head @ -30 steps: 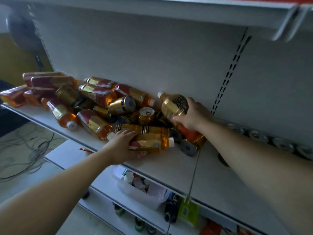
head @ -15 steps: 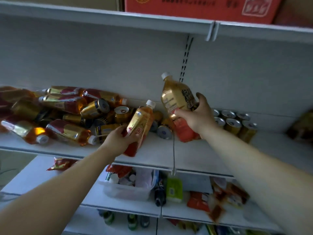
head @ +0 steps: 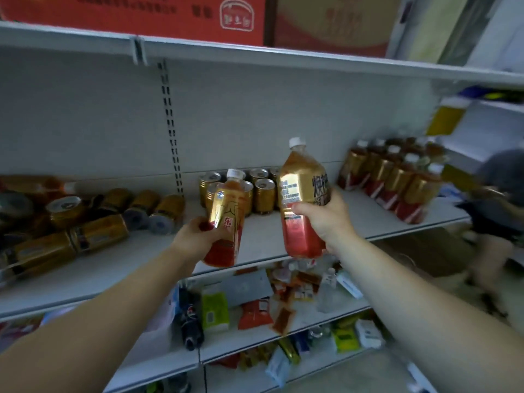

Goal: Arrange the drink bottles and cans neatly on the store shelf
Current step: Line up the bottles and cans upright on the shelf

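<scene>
A: Where are the two bottles sitting right now?

B: Neither is sitting; both are hanging in the air in front of the middle shelf (head: 136, 268), white caps up. The left grip (head: 195, 239) is wrapping round the lower half of the smaller bottle (head: 228, 202), with the thumb pressing on its near side; the right grip (head: 326, 222) is clasping the larger bottle (head: 302, 188) at its middle, with the thumb on the near face and the fingers curling round the far side.

A: Are the bottles touching?

B: No; they are hanging side by side with a gap between them, the larger one reaching higher.

A: What is standing behind them?

B: A cluster of gold cans (head: 263, 194) is standing upright at the back of the shelf, just behind the smaller bottle; to the right a block of bottles (head: 397, 180) is standing upright in rows near the shelf's end; to the left more cans (head: 99, 234) are lying on their sides in a loose heap.

A: Is anything else showing?

B: Red cartons (head: 141, 15) are sitting on the upper shelf (head: 255, 56); packets (head: 252, 313) are lying jumbled on the lower shelf (head: 164, 361); at the far right edge a person in a dark cap (head: 502, 174) is showing, too blurred to tell more.
</scene>
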A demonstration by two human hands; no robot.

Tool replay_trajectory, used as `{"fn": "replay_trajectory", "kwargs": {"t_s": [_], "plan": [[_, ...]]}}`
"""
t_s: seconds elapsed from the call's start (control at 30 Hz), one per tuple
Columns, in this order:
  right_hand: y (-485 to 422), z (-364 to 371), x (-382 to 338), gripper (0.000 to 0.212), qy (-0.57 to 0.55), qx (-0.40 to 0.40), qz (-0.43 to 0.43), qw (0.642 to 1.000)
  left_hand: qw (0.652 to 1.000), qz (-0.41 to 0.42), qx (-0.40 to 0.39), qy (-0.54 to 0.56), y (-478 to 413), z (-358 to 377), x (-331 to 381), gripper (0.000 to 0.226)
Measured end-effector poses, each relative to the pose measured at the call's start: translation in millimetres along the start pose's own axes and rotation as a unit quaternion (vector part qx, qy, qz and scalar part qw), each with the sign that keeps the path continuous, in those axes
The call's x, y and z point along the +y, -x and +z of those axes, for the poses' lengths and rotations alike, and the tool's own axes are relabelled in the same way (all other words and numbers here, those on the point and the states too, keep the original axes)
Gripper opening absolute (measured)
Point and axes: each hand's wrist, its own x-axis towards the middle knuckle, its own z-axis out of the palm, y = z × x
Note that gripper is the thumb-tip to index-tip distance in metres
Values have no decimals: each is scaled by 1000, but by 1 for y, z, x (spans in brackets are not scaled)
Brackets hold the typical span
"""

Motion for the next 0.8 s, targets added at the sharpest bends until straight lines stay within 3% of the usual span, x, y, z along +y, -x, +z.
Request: {"fn": "replay_trajectory", "kwargs": {"t_s": [0.1,0.27,0.4,0.57,0.8], "plan": [[-17,-47,24,50,7,32,3,999,1000,3,-24,11,-10,58,11,63],[-57,-127,63,76,31,63,-2,998,999,6,-48,25,-20,165,27,38],[-88,-173,93,90,69,52,-10,996,999,27,-18,36,-31,227,28,37],[-119,-191,122,93,89,31,-44,995,999,42,26,1,-45,258,28,41],[-157,-158,139,97,85,16,-97,992,997,65,45,-16,-75,260,30,50]]}}
